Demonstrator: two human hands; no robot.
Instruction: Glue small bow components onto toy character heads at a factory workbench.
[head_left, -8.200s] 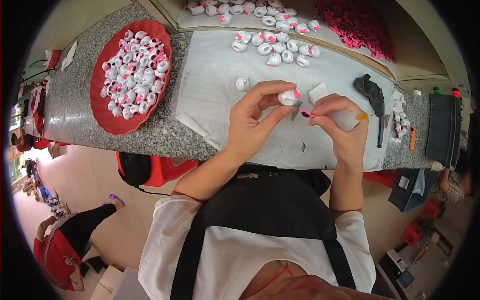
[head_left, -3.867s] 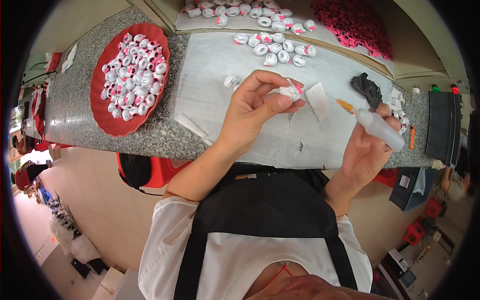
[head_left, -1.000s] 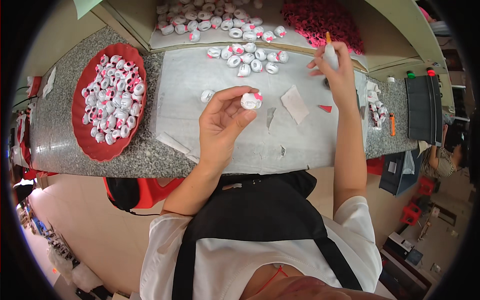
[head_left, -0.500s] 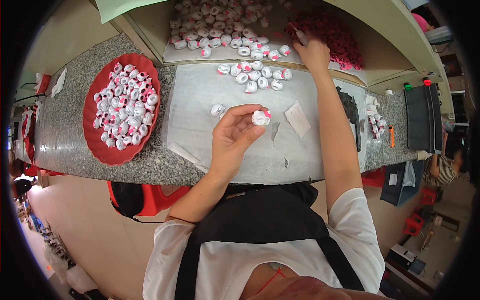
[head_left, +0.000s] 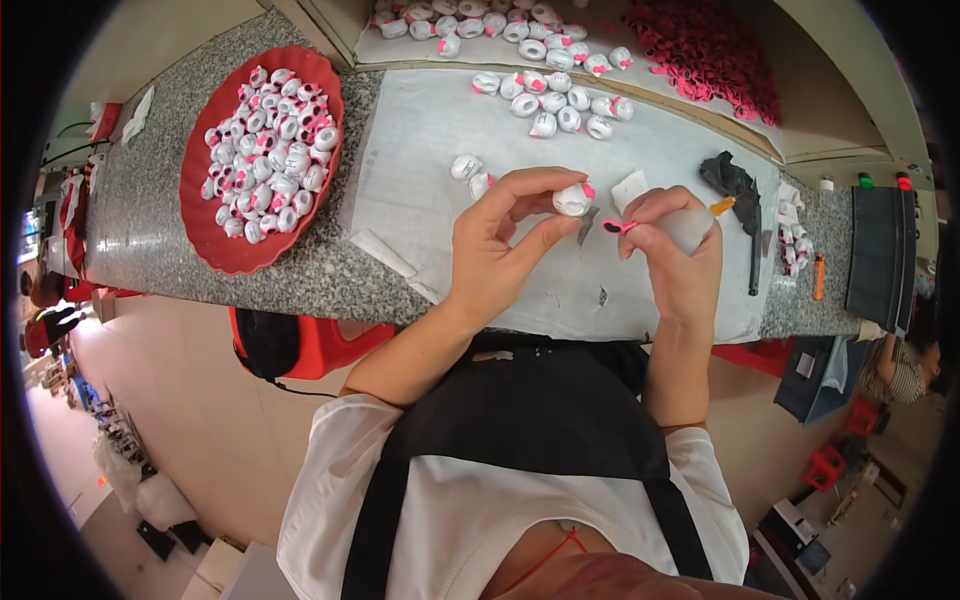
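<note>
Between its thumb and fingertips, my left hand (head_left: 500, 235) pinches a small white toy head (head_left: 573, 200) with a pink bow. My right hand (head_left: 680, 255) is just to its right, a short gap away. Its thumb and finger hold tiny pink toy glasses (head_left: 614, 228) with black lenses. Tucked in the same hand is a translucent squeeze bottle (head_left: 690, 228) with a yellowish tip, partly hidden by the fingers. Two more white heads (head_left: 466, 167) lie beside my left hand. Beyond both hands, several white heads (head_left: 569, 119) are grouped on the white sheet (head_left: 420, 130).
On the left, a red scalloped tray (head_left: 190, 190) is heaped with heads wearing pink glasses. The shelf at the back bears more white heads (head_left: 470, 28) and a pink pile of glasses (head_left: 700, 60). Crumpled black plastic (head_left: 730, 180) and an orange lighter (head_left: 819, 277) lie at right.
My right hand has come back from the pink pile on the shelf toward my left hand, now with toy glasses in its fingertips. The left still grips the head. The view has shifted.
</note>
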